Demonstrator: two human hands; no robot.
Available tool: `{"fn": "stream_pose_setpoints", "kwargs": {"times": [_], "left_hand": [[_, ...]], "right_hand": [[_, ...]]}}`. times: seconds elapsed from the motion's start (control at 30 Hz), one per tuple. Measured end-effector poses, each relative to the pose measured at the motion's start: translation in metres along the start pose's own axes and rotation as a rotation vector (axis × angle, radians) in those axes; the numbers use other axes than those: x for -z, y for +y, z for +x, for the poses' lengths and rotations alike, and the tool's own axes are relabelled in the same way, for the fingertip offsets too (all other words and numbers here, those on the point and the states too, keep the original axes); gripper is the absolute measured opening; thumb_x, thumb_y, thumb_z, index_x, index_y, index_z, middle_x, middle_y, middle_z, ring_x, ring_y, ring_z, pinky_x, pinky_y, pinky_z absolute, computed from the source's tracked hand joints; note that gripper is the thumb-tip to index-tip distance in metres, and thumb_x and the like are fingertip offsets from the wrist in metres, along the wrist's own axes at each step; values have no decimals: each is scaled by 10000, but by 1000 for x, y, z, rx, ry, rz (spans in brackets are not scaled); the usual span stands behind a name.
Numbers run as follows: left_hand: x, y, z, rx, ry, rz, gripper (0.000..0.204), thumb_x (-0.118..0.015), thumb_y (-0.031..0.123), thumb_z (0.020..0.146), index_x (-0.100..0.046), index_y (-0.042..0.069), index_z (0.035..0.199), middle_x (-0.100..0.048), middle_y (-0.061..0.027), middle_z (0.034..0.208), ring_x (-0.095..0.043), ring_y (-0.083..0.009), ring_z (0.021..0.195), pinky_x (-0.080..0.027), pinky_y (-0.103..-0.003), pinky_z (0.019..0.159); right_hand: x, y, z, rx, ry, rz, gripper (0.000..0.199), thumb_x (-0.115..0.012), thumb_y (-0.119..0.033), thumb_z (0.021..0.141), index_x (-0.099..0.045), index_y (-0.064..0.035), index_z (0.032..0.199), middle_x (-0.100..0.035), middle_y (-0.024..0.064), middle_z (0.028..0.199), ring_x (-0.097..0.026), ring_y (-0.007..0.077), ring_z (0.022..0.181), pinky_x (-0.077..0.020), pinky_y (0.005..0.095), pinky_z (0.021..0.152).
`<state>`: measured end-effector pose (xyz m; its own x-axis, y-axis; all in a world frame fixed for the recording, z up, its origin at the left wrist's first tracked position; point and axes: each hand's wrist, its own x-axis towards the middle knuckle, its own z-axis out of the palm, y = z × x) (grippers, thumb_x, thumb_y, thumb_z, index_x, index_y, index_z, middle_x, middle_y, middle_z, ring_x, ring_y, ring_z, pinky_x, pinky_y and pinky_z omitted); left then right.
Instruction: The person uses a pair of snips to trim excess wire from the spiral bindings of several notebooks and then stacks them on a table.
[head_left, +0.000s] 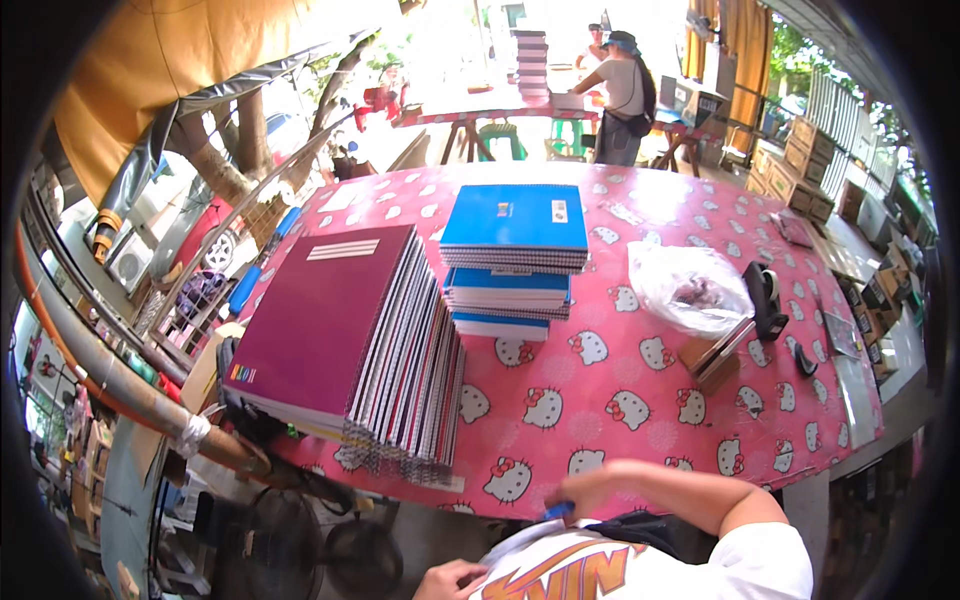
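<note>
At the near edge of the table, my right hand is closed round a small blue object, most of which the fingers hide. My left hand is low at the bottom edge, its fingers curled against the front of my white shirt; what they hold, if anything, is hidden. Left of centre rises a tall stack of spiral notebooks with a maroon cover on top. Behind it to the right, blue spiral notebooks are piled in uneven layers. Neither hand touches the stacks.
A pink patterned cloth covers the table. On its right lie a clear plastic bag, a black tape dispenser and a small brown box. A metal pipe runs along the left. Beyond, a person stands at another table; cardboard boxes are piled right.
</note>
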<state>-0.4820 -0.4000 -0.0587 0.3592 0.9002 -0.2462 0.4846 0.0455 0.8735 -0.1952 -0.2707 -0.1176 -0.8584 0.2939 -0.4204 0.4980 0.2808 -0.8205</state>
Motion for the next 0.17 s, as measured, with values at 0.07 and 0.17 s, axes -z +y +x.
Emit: {"fn": "stream_pose_setpoints", "kwargs": {"times": [0.07, 0.17], "left_hand": [[5, -25, -7, 60, -104, 30, 266, -657, 157, 791, -659, -6, 1002, -666, -171, 900, -658, -247, 840, -508, -319, 761], [9, -78, -19, 113, -250, 128, 320, -679, 180, 783, -663, 45, 1074, -682, -154, 957, -671, -204, 882, -510, -290, 823]], "right_hand": [[-18, 15, -7, -3, -62, 115, 275, -641, -186, 745, -559, -16, 946, -605, 112, 799, -551, 206, 721, -441, 367, 682], [-26, 6, -10, -64, -9, 255, 335, -643, -199, 754, -563, -25, 1028, -612, 98, 819, -552, 199, 761, -434, 363, 714]]}}
